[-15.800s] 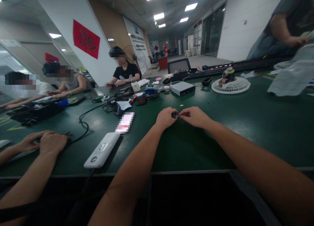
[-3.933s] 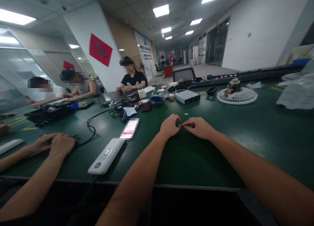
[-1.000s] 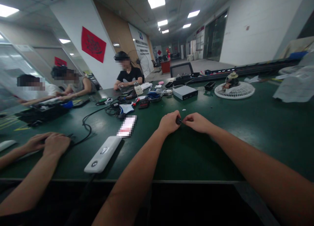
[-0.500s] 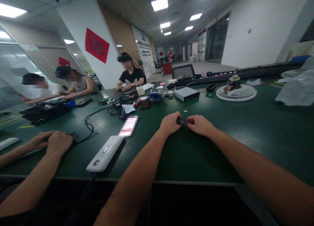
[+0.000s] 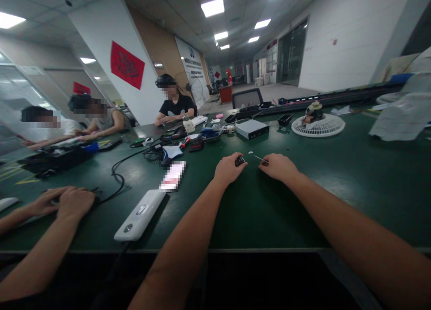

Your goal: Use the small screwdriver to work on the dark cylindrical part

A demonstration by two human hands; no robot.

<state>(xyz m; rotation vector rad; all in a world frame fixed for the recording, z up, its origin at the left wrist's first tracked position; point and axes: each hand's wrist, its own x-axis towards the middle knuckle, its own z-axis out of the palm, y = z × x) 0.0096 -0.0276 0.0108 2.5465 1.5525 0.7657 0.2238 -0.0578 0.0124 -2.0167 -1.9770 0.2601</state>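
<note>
My left hand (image 5: 228,168) is closed around a small dark rounded part (image 5: 239,160) with a shiny rim; its exact kind is too small to make out. Across a short gap, my right hand (image 5: 280,167) grips a small screwdriver (image 5: 259,158), its thin metal shaft pointing left toward that part without touching it. Most of the screwdriver's handle is hidden in my fingers. Both hands are low over the green tabletop (image 5: 256,211). Just beyond them lies a small white scrap (image 5: 250,152).
A white power bank-like device (image 5: 139,218) and a phone (image 5: 173,176) lie left of my arms. Farther back are a metal drive box (image 5: 252,129), a white fan grille with motor (image 5: 318,126) and cables (image 5: 117,166). A co-worker's hands (image 5: 72,200) are at the left; other people sit beyond.
My hands have moved apart, and the screwdriver's tip has come away from the dark part, showing more of its shaft. The whole view has shifted slightly.
</note>
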